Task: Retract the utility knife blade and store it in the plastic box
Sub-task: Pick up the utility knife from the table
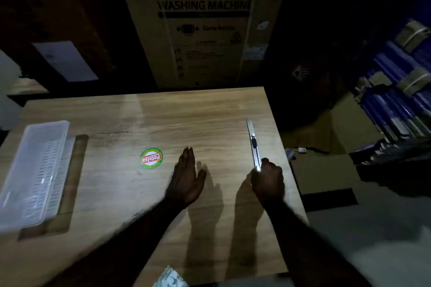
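The knife (pixel 253 144) lies near the right edge of the desk (pixel 163 119), a slim metal strip pointing away from the person toward the far right corner, its blade drawn out long past the dark slider on its body. Its near end sits under the fingers of the right hand (pixel 268 179), which is curled over and closed on the handle end; the rest of the knife rests flat on the wood. Just right of it the desk ends, so there is little room on that side, while a wide bare stretch of wood opens to its left and ahead.

The left hand (pixel 186 175) hovers or rests flat near the middle of the desk, palm down, fingers straight and together, thumb spread, holding nothing; whether it touches the wood cannot be told. Both forearms come in from the near edge, angled inward.

A round red and green sticker (pixel 151 158) is stuck on the wood just left of the left hand. The clear plastic box (pixel 35 175) stands at the left edge, long side running front to back, well apart from the knife, with open wood between them. A large cardboard carton (pixel 205 23) stands behind the far edge.
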Tool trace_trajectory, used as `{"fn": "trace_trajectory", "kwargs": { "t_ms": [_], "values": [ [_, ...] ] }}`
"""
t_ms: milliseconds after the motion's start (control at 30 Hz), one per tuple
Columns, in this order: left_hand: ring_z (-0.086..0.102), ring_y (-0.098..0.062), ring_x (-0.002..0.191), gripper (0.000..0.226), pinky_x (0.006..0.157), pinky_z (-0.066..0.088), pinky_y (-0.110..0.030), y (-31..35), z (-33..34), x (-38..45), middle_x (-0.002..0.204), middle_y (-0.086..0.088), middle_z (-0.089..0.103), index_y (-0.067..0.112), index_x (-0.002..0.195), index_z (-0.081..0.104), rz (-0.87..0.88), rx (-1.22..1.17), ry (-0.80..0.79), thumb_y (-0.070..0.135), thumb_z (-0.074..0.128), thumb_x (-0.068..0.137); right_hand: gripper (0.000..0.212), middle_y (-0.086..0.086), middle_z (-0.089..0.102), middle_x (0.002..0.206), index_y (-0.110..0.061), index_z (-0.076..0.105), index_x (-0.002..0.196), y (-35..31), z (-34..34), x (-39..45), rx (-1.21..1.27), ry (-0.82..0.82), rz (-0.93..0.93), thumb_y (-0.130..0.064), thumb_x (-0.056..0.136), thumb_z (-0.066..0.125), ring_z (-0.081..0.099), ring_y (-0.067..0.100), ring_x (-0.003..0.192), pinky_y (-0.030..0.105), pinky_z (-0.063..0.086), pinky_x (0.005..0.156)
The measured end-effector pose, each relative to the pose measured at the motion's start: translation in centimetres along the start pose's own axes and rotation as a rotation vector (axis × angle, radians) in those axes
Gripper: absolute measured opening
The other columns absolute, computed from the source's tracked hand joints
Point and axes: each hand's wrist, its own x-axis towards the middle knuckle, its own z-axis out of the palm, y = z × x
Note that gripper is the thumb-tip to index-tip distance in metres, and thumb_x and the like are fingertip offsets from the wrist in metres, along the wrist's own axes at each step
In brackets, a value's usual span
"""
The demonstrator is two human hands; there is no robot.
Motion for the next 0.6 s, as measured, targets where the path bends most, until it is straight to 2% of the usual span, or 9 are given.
{"fn": "trace_trajectory", "kwargs": {
  "t_ms": [100, 167, 300, 400, 500, 600],
  "values": [
    [0.002, -0.022, 0.150, 0.075, 0.120, 0.001, -0.027, 1.0, 0.7, 0.6, 0.162, -0.013, 0.001, 0.004, 0.149, 0.003, 0.016, 0.016, -0.023, 0.035, 0.038, 0.091, 0.023, 0.021, 0.065, 0.104, -0.002, 0.059, 0.100, 0.9, 0.3, 0.8, 0.008, -0.021, 0.002, -0.021, 0.089, 0.060, 0.062, 0.040, 0.099, 0.040, 0.052, 0.078],
    [0.003, -0.021, 0.150, 0.073, 0.117, 0.000, -0.022, 1.9, 1.4, 0.9, 0.161, -0.014, 0.003, 0.003, 0.149, 0.004, 0.014, 0.012, -0.052, 0.029, 0.043, 0.094, 0.026, 0.022, 0.063, 0.106, 0.000, 0.059, 0.101, 1.2, 0.8, 1.2, 0.021, -0.040, 0.007, -0.022, 0.088, 0.063, 0.061, 0.042, 0.100, 0.041, 0.051, 0.079],
    [0.005, -0.021, 0.150, 0.071, 0.118, 0.003, -0.024, 3.0, 2.4, 1.8, 0.162, -0.013, 0.005, 0.004, 0.149, 0.004, 0.003, -0.003, -0.077, 0.023, 0.046, 0.096, 0.014, 0.022, 0.060, 0.106, 0.000, 0.058, 0.098, 0.9, 1.5, 2.0, 0.078, 0.003, 0.051, -0.009, 0.087, 0.057, 0.059, 0.042, 0.101, 0.042, 0.052, 0.076],
    [0.005, -0.021, 0.150, 0.071, 0.119, 0.004, -0.025, 3.6, 2.9, 2.2, 0.162, -0.014, 0.005, 0.004, 0.150, 0.004, -0.012, -0.013, -0.107, 0.024, 0.046, 0.096, 0.016, 0.025, 0.060, 0.102, 0.001, 0.056, 0.096, 0.8, 1.9, 2.5, 0.166, 0.018, 0.116, -0.001, 0.080, 0.054, 0.058, 0.044, 0.098, 0.043, 0.052, 0.076],
    [0.007, -0.022, 0.150, 0.071, 0.120, 0.008, -0.027, 4.1, 3.0, 2.5, 0.161, -0.014, 0.007, 0.003, 0.150, 0.006, -0.026, -0.027, -0.118, 0.024, 0.046, 0.096, 0.024, 0.030, 0.062, 0.099, 0.006, 0.056, 0.094, 1.0, 2.0, 3.4, 0.284, -0.028, 0.180, 0.003, 0.070, 0.057, 0.059, 0.046, 0.096, 0.043, 0.050, 0.077],
    [0.012, -0.024, 0.149, 0.070, 0.119, 0.013, -0.028, 4.5, 3.2, 3.0, 0.161, -0.015, 0.011, 0.003, 0.150, 0.008, -0.046, -0.045, -0.127, 0.025, 0.047, 0.095, 0.023, 0.025, 0.070, 0.097, 0.002, 0.066, 0.093, 1.3, 1.8, 4.1, 0.356, -0.108, 0.234, 0.000, 0.070, 0.061, 0.063, 0.043, 0.097, 0.038, 0.052, 0.076]
  ]
}}
